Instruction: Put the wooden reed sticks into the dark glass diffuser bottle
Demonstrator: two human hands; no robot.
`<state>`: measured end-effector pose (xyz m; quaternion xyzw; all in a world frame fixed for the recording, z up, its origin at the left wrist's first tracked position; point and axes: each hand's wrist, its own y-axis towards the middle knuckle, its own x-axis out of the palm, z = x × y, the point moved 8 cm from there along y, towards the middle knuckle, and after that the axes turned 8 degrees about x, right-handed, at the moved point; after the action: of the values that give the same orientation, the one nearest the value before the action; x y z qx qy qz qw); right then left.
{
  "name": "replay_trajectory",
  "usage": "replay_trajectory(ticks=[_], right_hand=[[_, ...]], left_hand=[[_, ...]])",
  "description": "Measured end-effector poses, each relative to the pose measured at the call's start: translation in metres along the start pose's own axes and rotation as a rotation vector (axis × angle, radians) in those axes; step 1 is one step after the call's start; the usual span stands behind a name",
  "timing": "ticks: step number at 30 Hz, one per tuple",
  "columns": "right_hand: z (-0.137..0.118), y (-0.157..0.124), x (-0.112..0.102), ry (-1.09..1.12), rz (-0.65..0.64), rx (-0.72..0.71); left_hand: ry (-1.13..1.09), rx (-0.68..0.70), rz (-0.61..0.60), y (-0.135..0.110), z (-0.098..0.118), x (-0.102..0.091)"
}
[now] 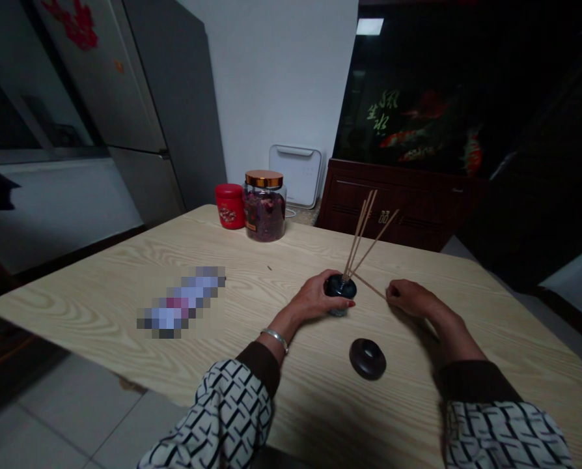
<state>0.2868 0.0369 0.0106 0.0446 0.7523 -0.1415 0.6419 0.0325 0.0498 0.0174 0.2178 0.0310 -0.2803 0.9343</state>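
Observation:
My left hand [316, 296] is wrapped round a small dark bottle [340, 288] standing on the wooden table [125, 286]. Thin wooden reed sticks [364, 234] rise out of the bottle's mouth and fan upward to the right. My right hand [411, 298] rests on the table just right of the bottle, its fingertips pinched on the low end of one more reed stick [374, 286] that slants toward the bottle. A round dark lid or ring [367, 358] lies flat on the table nearer to me, between my forearms.
A red tin [230, 205] and a glass jar with a copper lid [264, 205] stand at the table's far edge. A blurred flat object [181, 303] lies to the left. Behind are a refrigerator [139, 98], a white appliance [295, 172] and a fish tank on a dark cabinet [393, 202].

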Motion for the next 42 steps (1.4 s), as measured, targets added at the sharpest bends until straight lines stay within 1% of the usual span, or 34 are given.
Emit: replay_trajectory(ticks=[7,9,11,12,14,16,17,19,20,23,25,28,32,34,38,40,42], right_hand=[[-0.004,-0.002,-0.003,0.045,0.033,-0.011],[-0.004,-0.003,-0.012,0.065,0.049,-0.028],[-0.008,-0.008,-0.033,0.167,0.124,-0.083],[-0.011,-0.013,-0.048,0.265,0.181,-0.122],[-0.016,-0.028,-0.080,0.558,0.299,-0.183],[-0.018,-0.045,-0.106,0.918,0.365,-0.192],[-0.021,-0.053,-0.115,1.095,0.377,-0.189],[-0.029,-0.066,-0.125,1.376,0.390,-0.192],[-0.034,-0.072,-0.128,1.469,0.402,-0.200],[-0.047,-0.080,-0.130,1.596,0.477,-0.220],[-0.052,-0.081,-0.127,1.629,0.522,-0.231],[-0.059,-0.079,-0.122,1.637,0.555,-0.249],[-0.069,-0.080,-0.117,1.536,0.584,-0.259],[-0.076,-0.082,-0.115,1.459,0.578,-0.281],[-0.095,-0.080,-0.105,1.277,0.506,-0.349],[-0.106,-0.077,-0.097,1.159,0.433,-0.387],[-0.115,-0.074,-0.088,1.022,0.333,-0.416]], left_hand=[[0.001,0.010,0.004,0.001,-0.001,0.001],[0.000,0.004,0.007,0.002,-0.003,0.001],[-0.019,-0.004,0.012,0.002,-0.004,0.001],[-0.034,-0.006,0.011,0.002,-0.005,0.001],[-0.064,-0.007,0.008,0.001,-0.004,0.002],[-0.074,-0.004,0.005,0.001,-0.004,0.002],[-0.071,-0.003,0.007,0.001,-0.004,0.002],[-0.064,-0.003,0.015,0.001,-0.004,0.001],[-0.064,-0.004,0.018,0.001,-0.005,0.001],[-0.073,-0.004,0.018,0.001,-0.006,0.001],[-0.060,0.001,0.016,0.001,-0.005,0.001],[-0.021,0.002,0.011,0.001,-0.002,0.000],[-0.022,0.006,0.002,0.001,-0.001,0.001],[-0.027,0.011,0.006,0.001,-0.001,0.001],[-0.017,0.010,0.018,0.001,-0.004,0.000],[-0.007,0.020,0.011,0.001,-0.003,0.000],[0.005,0.028,0.006,0.001,-0.001,0.000]])
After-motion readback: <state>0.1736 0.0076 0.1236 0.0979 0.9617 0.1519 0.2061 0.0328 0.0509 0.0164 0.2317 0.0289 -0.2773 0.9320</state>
